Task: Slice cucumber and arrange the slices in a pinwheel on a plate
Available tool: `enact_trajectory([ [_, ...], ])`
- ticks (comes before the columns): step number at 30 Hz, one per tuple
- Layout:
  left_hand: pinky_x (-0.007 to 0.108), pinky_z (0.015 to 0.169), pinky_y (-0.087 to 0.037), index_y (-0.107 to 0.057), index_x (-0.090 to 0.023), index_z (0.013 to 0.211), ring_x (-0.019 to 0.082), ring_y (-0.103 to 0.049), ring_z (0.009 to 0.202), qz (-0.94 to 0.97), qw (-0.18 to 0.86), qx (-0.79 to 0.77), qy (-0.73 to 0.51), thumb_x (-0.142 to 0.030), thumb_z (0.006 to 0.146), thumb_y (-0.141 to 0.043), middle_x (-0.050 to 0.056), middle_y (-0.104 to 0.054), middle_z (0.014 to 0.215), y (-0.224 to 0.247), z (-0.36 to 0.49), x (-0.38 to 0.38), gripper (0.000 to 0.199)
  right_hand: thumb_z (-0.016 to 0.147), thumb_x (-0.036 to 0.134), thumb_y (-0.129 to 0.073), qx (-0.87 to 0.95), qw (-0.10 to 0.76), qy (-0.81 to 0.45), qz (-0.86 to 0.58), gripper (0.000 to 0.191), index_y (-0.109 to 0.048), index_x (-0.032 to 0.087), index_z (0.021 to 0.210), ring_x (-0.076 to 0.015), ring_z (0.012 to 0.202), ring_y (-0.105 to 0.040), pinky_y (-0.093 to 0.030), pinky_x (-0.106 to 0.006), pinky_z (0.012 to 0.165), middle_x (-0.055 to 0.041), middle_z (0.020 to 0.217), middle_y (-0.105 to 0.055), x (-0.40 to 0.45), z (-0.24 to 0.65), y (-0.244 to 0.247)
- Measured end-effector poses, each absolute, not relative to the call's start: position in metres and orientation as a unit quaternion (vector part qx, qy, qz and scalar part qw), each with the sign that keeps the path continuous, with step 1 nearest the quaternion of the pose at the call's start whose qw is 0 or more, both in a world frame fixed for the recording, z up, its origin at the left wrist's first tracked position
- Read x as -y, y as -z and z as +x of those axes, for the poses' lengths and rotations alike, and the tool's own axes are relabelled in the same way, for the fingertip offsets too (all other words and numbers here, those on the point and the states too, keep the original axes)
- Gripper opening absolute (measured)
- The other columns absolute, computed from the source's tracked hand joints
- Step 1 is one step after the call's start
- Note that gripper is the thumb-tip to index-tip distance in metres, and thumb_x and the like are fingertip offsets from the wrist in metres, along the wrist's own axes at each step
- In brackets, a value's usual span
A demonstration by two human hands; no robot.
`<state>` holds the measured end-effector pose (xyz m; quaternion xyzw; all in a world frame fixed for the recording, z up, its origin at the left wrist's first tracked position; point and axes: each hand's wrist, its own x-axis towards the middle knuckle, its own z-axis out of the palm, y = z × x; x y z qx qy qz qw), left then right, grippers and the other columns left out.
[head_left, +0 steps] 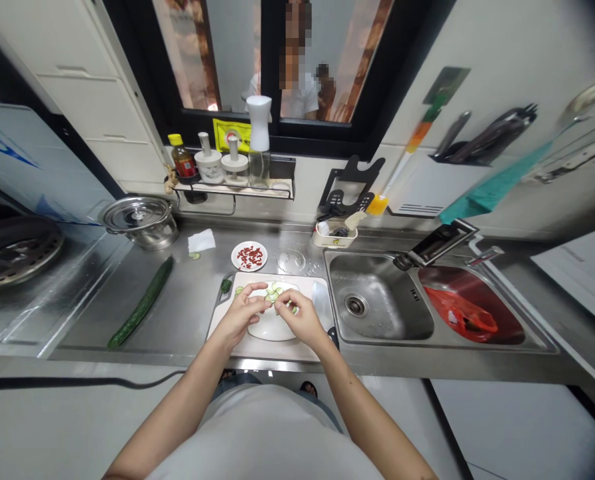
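Observation:
Both hands meet over a white plate on a pale cutting board. My left hand has its thumb and fingers closing around small pale green cucumber slices. From the other side, my right hand pinches at the same slices with thumb and forefinger. More slices lie partly hidden behind the fingers. A dark green cucumber end rests at the board's upper left corner. The knife lies along the board's right side, its black handle near the lower right corner.
A whole cucumber lies left on the steel counter. Behind the board stands a small plate of chopped red pieces. The sink is at the right, with a red bag in its second basin. A lidded pot stands back left.

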<state>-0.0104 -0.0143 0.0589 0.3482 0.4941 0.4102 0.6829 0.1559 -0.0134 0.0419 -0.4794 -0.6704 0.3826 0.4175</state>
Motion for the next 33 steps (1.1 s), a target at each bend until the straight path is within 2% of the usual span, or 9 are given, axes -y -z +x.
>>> enact_trajectory([
  [8,0.016,0.049,-0.029,-0.058,-0.019,0.104,0.005,-0.047,0.052,0.400,0.631,-0.501,-0.437,-0.030,0.057,-0.076,-0.005,-0.058,0.063,-0.065,-0.010,0.015,0.051,0.081,0.029,-0.057,0.663,0.412,-0.405,-0.476,0.012,-0.062,0.019,0.075,-0.0127,0.071,-0.057,-0.042,-0.024,0.064,-0.0002,0.073,-0.065,0.014,0.154,-0.043],
  [12,0.019,0.060,-0.039,-0.059,-0.018,0.102,0.008,-0.054,0.061,0.418,0.614,-0.481,-0.465,-0.028,0.058,-0.076,-0.004,-0.061,0.067,-0.062,-0.008,0.016,0.048,0.080,0.026,-0.056,0.664,0.406,-0.411,-0.473,0.012,-0.061,0.019,0.072,-0.0122,0.069,-0.057,-0.042,-0.023,0.063,0.0005,0.070,-0.065,0.014,0.154,-0.042],
  [16,0.020,0.066,-0.041,-0.059,-0.018,0.103,0.009,-0.055,0.064,0.437,0.606,-0.469,-0.472,-0.027,0.061,-0.075,-0.004,-0.059,0.067,-0.057,-0.008,0.017,0.046,0.079,0.026,-0.055,0.661,0.408,-0.413,-0.475,0.013,-0.062,0.019,0.071,-0.0121,0.068,-0.057,-0.042,-0.023,0.063,0.0005,0.070,-0.065,0.014,0.153,-0.042],
  [26,0.022,0.067,-0.042,-0.065,-0.017,0.095,0.011,-0.054,0.069,0.493,0.539,-0.509,-0.454,-0.030,0.062,-0.071,-0.001,-0.056,0.072,-0.048,-0.003,0.013,0.036,0.073,0.022,-0.055,0.609,0.395,-0.515,-0.456,0.009,-0.060,0.018,0.067,-0.0117,0.063,-0.059,-0.047,-0.024,0.064,0.0010,0.065,-0.063,0.005,0.161,-0.039],
  [33,0.019,0.059,-0.039,-0.062,-0.016,0.090,0.010,-0.053,0.066,0.506,0.513,-0.512,-0.467,-0.025,0.063,-0.070,-0.003,-0.055,0.071,-0.033,0.004,0.012,0.030,0.072,0.025,-0.059,0.576,0.367,-0.547,-0.484,0.008,-0.060,0.017,0.072,-0.0098,0.053,-0.055,-0.045,-0.022,0.056,0.0027,0.056,-0.059,-0.002,0.168,-0.031],
])
